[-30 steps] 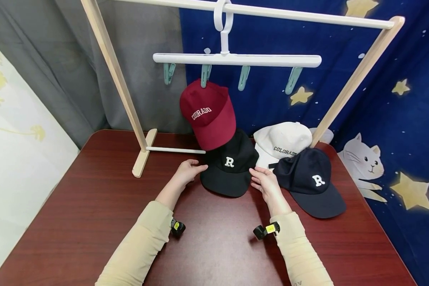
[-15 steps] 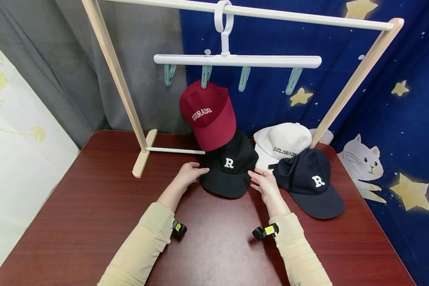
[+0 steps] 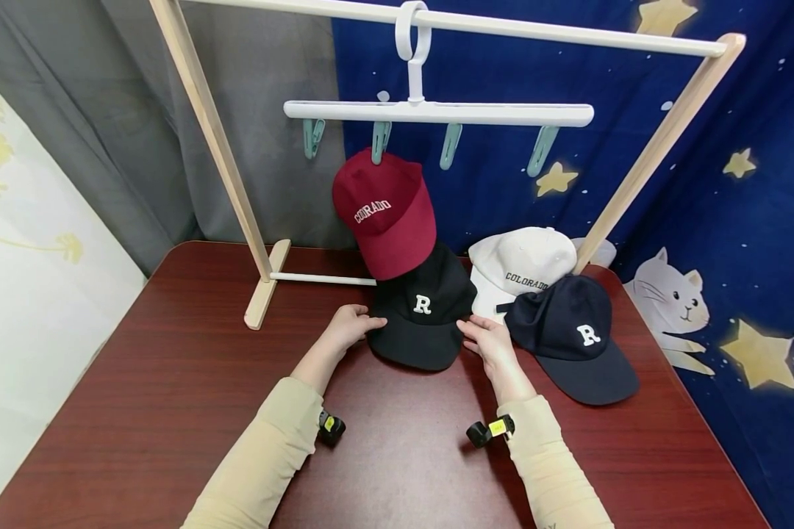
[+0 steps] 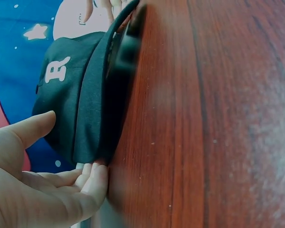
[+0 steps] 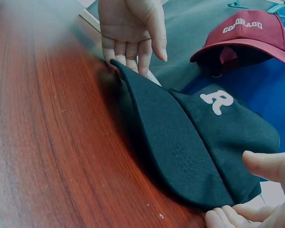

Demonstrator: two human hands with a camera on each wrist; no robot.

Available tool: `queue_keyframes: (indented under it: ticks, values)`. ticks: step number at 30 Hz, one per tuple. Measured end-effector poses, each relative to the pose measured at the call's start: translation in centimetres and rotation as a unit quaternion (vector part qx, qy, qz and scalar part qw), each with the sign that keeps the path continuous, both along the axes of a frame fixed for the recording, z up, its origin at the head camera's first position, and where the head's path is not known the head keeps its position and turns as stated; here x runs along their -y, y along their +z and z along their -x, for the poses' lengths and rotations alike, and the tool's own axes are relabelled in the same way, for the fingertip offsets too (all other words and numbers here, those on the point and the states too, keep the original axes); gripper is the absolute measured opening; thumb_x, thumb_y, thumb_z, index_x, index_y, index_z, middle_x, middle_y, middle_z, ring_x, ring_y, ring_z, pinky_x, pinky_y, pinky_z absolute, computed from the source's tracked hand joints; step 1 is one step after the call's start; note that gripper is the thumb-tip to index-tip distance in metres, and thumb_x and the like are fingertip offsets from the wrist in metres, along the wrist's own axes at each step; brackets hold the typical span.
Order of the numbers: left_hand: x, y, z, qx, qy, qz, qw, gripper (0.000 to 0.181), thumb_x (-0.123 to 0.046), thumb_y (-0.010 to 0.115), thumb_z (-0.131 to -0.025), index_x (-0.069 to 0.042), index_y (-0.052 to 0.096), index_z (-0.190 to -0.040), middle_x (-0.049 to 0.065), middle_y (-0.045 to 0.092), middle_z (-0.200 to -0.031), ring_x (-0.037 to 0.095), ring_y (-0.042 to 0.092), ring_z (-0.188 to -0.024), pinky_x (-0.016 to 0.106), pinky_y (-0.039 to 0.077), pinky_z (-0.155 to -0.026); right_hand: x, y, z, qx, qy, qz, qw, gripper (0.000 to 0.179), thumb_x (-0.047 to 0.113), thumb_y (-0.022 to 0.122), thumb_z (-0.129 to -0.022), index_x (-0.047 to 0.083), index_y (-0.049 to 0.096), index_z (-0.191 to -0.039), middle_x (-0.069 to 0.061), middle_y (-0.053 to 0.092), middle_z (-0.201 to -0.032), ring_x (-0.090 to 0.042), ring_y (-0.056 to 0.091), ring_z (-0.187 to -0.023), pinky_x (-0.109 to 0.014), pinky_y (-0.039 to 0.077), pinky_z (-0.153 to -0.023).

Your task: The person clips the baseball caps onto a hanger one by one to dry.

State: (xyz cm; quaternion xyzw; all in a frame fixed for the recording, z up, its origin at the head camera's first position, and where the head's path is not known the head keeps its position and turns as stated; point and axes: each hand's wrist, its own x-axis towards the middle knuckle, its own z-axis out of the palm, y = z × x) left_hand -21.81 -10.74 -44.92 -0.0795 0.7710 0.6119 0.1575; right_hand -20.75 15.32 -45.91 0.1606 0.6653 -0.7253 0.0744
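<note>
A black baseball cap with a white R [image 3: 422,304] sits on the table, brim toward me. My left hand [image 3: 346,328] is at the brim's left side; in the left wrist view its fingertips [image 4: 97,173] meet the brim edge and the thumb stands apart from them. On the opposite side, my right hand [image 3: 491,342] has its fingertips [image 5: 221,216] at the brim edge, thumb likewise spread. Above and behind hangs a maroon Colorado cap [image 3: 387,213] from a teal clip [image 3: 381,142] on a white hanger [image 3: 437,112].
A navy R cap [image 3: 569,330] and a white Colorado cap [image 3: 526,257] lie to the right on the brown table [image 3: 172,411]. The wooden rack [image 3: 221,139] spans the back, one foot [image 3: 267,286] at left. Other teal clips [image 3: 451,145] hang from the hanger.
The black cap has slid slightly toward me, and both hands have come a little nearer with it, closing in at its sides. The hanging maroon cap and the other caps look unmoved.
</note>
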Motion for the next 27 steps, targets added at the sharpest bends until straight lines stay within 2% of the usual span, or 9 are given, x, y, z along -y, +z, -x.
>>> queue_keyframes:
  ticks: [3, 6, 9, 12, 15, 21, 24, 27]
  values:
    - [0.0, -0.1, 0.0, -0.003, -0.001, 0.001, 1.0, 0.064, -0.013, 0.068, -0.087, 0.015, 0.038, -0.136, 0.03, 0.042, -0.139, 0.034, 0.044, -0.127, 0.044, 0.042, -0.098, 0.0, -0.1, -0.1, -0.002, -0.001, -0.003, 1.0, 0.054, 0.0, 0.061, -0.09, -0.017, 0.037, -0.136, -0.028, 0.042, -0.139, -0.006, 0.06, -0.087, -0.029, 0.051, -0.084]
    - [-0.2, -0.1, -0.1, -0.007, -0.002, 0.009, 0.9999, 0.062, -0.013, 0.069, -0.086, 0.014, 0.041, -0.134, 0.029, 0.045, -0.136, 0.033, 0.044, -0.127, 0.042, 0.041, -0.099, 0.0, -0.1, -0.2, -0.003, -0.003, -0.01, 0.9999, 0.054, -0.001, 0.061, -0.09, -0.017, 0.038, -0.135, -0.03, 0.043, -0.137, -0.006, 0.06, -0.086, -0.031, 0.05, -0.086]
    - [-0.3, -0.2, -0.1, -0.02, -0.006, 0.021, 0.9996, 0.056, -0.01, 0.07, -0.085, 0.015, 0.047, -0.129, 0.028, 0.052, -0.128, 0.032, 0.051, -0.119, 0.04, 0.043, -0.096, 0.1, 0.0, -0.2, 0.0, -0.011, -0.018, 0.9998, 0.053, -0.001, 0.063, -0.089, -0.016, 0.04, -0.135, -0.029, 0.045, -0.132, -0.007, 0.059, -0.086, -0.028, 0.051, -0.084]
    - [-0.5, -0.3, -0.1, -0.027, -0.007, 0.019, 0.9994, 0.051, -0.008, 0.071, -0.084, 0.015, 0.05, -0.124, 0.026, 0.059, -0.118, 0.03, 0.057, -0.108, 0.038, 0.046, -0.091, 0.1, 0.1, -0.2, 0.005, -0.015, -0.024, 0.9996, 0.053, -0.001, 0.063, -0.089, -0.014, 0.041, -0.135, -0.024, 0.046, -0.128, -0.011, 0.055, -0.094, -0.023, 0.051, -0.078]
    - [-0.6, -0.2, -0.2, -0.026, -0.004, 0.013, 0.9996, 0.05, -0.006, 0.071, -0.083, 0.015, 0.05, -0.124, 0.025, 0.061, -0.115, 0.029, 0.059, -0.103, 0.037, 0.047, -0.088, 0.2, 0.1, -0.1, 0.008, -0.017, -0.024, 0.9995, 0.053, -0.001, 0.063, -0.088, -0.013, 0.04, -0.135, -0.021, 0.046, -0.125, -0.016, 0.051, -0.102, -0.019, 0.05, -0.073]
    - [-0.8, -0.1, -0.3, -0.027, -0.004, 0.02, 0.9994, 0.055, -0.006, 0.072, -0.083, 0.014, 0.047, -0.128, 0.027, 0.059, -0.117, 0.032, 0.058, -0.106, 0.039, 0.047, -0.09, 0.1, 0.1, -0.2, 0.007, -0.019, -0.027, 0.9994, 0.055, -0.002, 0.065, -0.086, -0.013, 0.04, -0.135, -0.017, 0.047, -0.112, -0.008, 0.054, -0.08, -0.021, 0.049, -0.07]
    - [-0.9, -0.2, -0.3, -0.03, -0.014, 0.023, 0.9992, 0.058, -0.006, 0.072, -0.083, 0.013, 0.045, -0.13, 0.026, 0.059, -0.118, 0.032, 0.058, -0.106, 0.039, 0.047, -0.09, -0.1, 0.1, -0.3, 0.01, -0.017, -0.026, 0.9995, 0.058, -0.003, 0.065, -0.086, -0.013, 0.037, -0.136, -0.019, 0.044, -0.115, -0.007, 0.055, -0.077, -0.021, 0.049, -0.069]
    - [-1.1, -0.3, -0.3, -0.031, -0.02, 0.022, 0.9991, 0.057, -0.005, 0.072, -0.083, 0.012, 0.046, -0.13, 0.024, 0.061, -0.114, 0.028, 0.061, -0.098, 0.036, 0.049, -0.085, -0.2, 0.2, -0.4, 0.015, -0.016, -0.026, 0.9994, 0.061, -0.005, 0.064, -0.086, -0.012, 0.035, -0.138, -0.021, 0.042, -0.122, -0.008, 0.056, -0.079, -0.02, 0.049, -0.068]
